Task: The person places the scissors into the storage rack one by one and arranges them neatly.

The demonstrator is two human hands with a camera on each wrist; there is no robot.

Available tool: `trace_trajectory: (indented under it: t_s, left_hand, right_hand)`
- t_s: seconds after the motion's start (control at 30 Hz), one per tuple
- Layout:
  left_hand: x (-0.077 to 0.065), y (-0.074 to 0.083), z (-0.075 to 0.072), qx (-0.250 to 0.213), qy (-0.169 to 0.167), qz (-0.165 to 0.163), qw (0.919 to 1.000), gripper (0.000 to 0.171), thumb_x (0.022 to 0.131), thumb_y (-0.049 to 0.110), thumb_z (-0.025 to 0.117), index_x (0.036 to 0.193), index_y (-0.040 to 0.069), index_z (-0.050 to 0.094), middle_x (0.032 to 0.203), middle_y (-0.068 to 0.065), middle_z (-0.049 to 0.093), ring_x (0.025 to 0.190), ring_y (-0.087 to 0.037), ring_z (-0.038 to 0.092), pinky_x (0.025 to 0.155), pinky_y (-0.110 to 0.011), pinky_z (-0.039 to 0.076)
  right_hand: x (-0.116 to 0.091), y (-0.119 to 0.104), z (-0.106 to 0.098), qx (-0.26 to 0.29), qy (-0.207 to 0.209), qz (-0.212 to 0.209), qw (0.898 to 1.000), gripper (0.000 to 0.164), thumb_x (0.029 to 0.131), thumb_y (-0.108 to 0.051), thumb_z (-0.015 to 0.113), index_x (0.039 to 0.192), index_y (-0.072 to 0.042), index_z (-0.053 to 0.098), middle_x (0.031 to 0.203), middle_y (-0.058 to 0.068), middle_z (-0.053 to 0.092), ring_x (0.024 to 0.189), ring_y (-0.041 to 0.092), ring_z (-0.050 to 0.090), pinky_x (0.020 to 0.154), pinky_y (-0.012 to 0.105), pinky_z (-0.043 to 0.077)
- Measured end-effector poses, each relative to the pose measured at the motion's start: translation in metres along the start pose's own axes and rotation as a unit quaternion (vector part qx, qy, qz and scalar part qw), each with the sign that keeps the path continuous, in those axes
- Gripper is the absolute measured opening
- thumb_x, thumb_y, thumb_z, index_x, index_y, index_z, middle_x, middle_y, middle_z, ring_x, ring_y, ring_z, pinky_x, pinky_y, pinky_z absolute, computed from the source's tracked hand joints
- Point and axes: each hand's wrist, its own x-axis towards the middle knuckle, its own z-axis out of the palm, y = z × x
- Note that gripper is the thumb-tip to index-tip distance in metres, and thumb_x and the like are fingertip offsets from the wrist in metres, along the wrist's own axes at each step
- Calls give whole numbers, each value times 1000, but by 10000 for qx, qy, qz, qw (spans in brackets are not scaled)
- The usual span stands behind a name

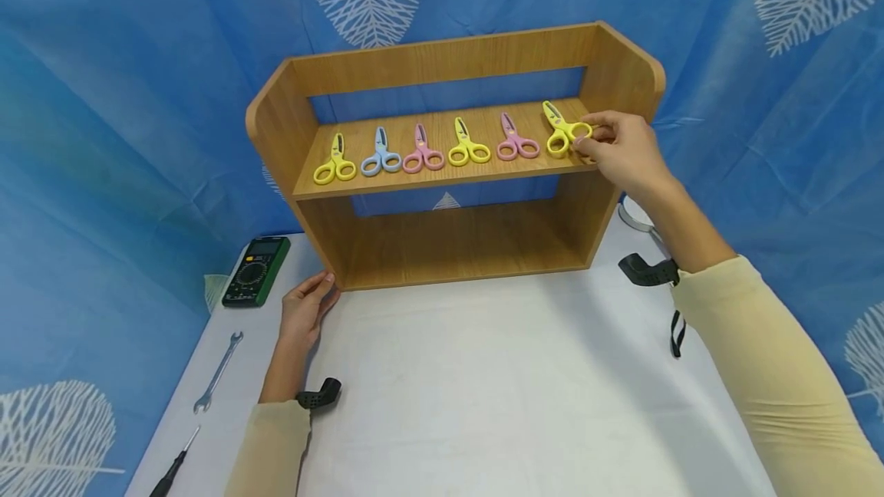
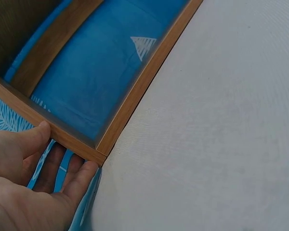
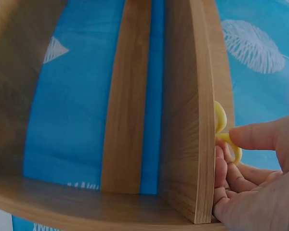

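My right hand (image 1: 625, 148) pinches one handle loop of the rightmost yellow scissors (image 1: 562, 131) at the right end of the wooden shelf's upper board. In the right wrist view the thumb lies on the yellow loop (image 3: 232, 147), and the blades are hidden behind the board. To its left, other scissors lie in a row, blades toward the back: pink (image 1: 514, 140), yellow (image 1: 466, 146), pink (image 1: 421, 153), blue (image 1: 380, 156) and yellow (image 1: 336, 162). Down at the bottom left corner of the shelf (image 2: 72, 139), my left hand (image 1: 304, 313) rests its thumb and fairly straight fingers against the side panel.
Left of the shelf lies a green and black multimeter (image 1: 257, 273), with a wrench (image 1: 219, 374) and a screwdriver (image 1: 173, 470) nearer the front. A magnifying glass (image 1: 637, 217) is partly hidden behind my right forearm. Blue leaf-patterned cloth (image 1: 173, 98) hangs behind the white table (image 1: 483, 374).
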Motion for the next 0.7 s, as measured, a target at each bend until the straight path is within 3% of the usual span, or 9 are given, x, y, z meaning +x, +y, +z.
trace_trajectory:
  t_s: [0.17, 0.33, 0.5, 0.7]
  left_hand:
    - [1, 1, 0, 2, 3, 67, 10000, 36, 99, 13, 70, 132, 2, 63, 114, 3, 62, 107, -9, 66, 98, -29, 58]
    - [1, 1, 0, 15, -95, 27, 10000, 44, 100, 13, 68, 140, -1, 58, 118, 2, 60, 110, -9, 64, 100, -29, 57]
    - [-2, 4, 1, 182, -170, -3, 9997, 49, 102, 15, 65, 146, -2, 52, 123, 0, 57, 119, -14, 61, 102, -28, 55]
    - [-3, 9, 0, 468, -172, 107, 9987, 49, 101, 17, 67, 145, -2, 55, 123, 0, 58, 113, -12, 64, 101, -28, 56]
  right_hand:
    - [4, -3, 2, -485, -79, 65, 9988, 55, 106, -34, 54, 153, -7, 48, 136, 19, 58, 115, 28, 52, 76, 29, 47]
    - [7, 0, 4, -863, -142, 38, 9962, 53, 105, -32, 53, 150, -3, 50, 132, 21, 55, 113, 32, 48, 75, 36, 45]
    - [5, 0, 6, -1024, -115, 18, 9947, 53, 104, -29, 53, 148, 0, 51, 130, 23, 56, 112, 33, 50, 73, 35, 47]
    - [0, 1, 7, -993, 166, -130, 9948, 56, 102, -30, 55, 150, -2, 50, 129, 22, 57, 106, 30, 54, 67, 30, 48]
